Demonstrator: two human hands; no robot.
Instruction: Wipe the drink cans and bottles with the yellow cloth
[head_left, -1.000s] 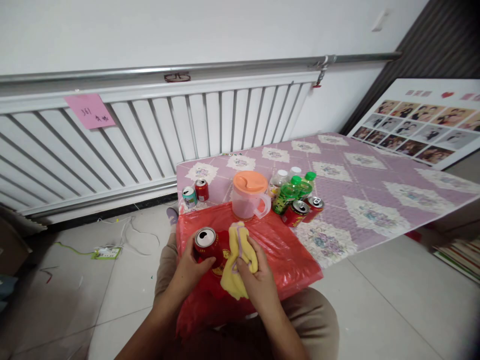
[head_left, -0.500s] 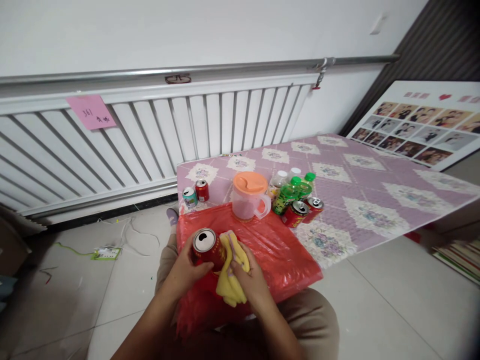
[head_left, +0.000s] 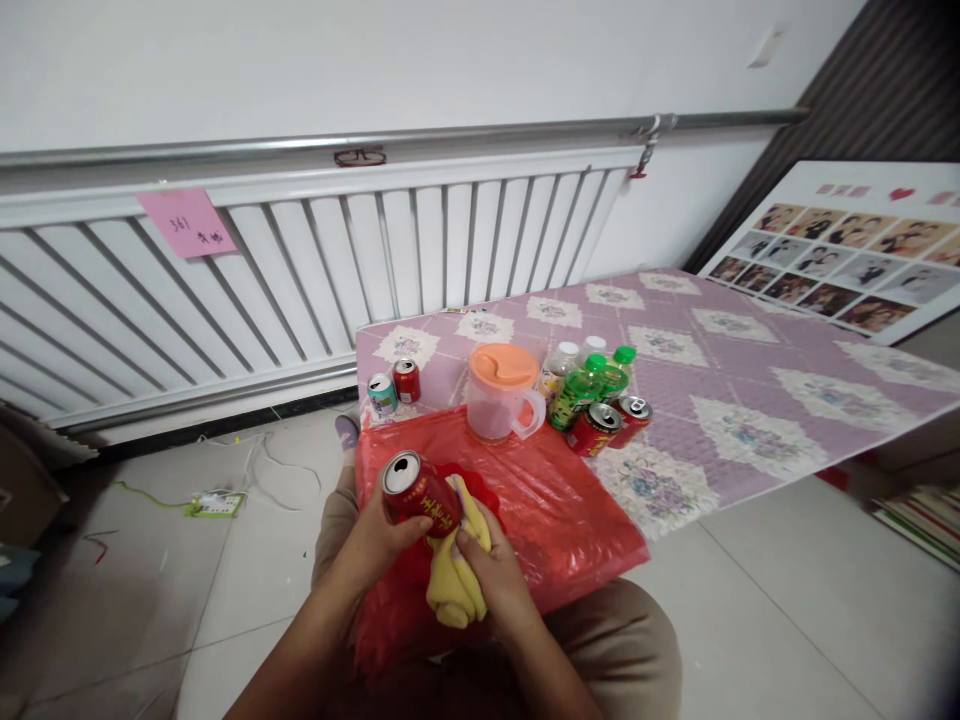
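My left hand (head_left: 384, 535) is wrapped round a red drink can (head_left: 421, 495) with yellow lettering, whose opened silver top tilts up to the left. My right hand (head_left: 496, 570) grips a yellow cloth (head_left: 456, 580) with pale purple marks. The cloth presses against the lower right of the can. Beneath both hands lies a red plastic sheet (head_left: 555, 510) over the near end of the table. Part of a red round-edged thing (head_left: 484, 488) shows behind the can; its kind is mostly hidden.
On the table (head_left: 667, 345) stand a pitcher (head_left: 499, 400) with an orange lid, several bottles (head_left: 576, 390), two red cans (head_left: 596, 430) to their front, and a teal can (head_left: 382, 395) beside a small red can (head_left: 406, 380). A radiator (head_left: 300, 270) runs behind. Cables and a power strip (head_left: 216, 504) lie on the floor.
The can has tipped further to the left, so its yellow lettering shows. My right hand and the cloth have shifted slightly down and left along the can's lower part.
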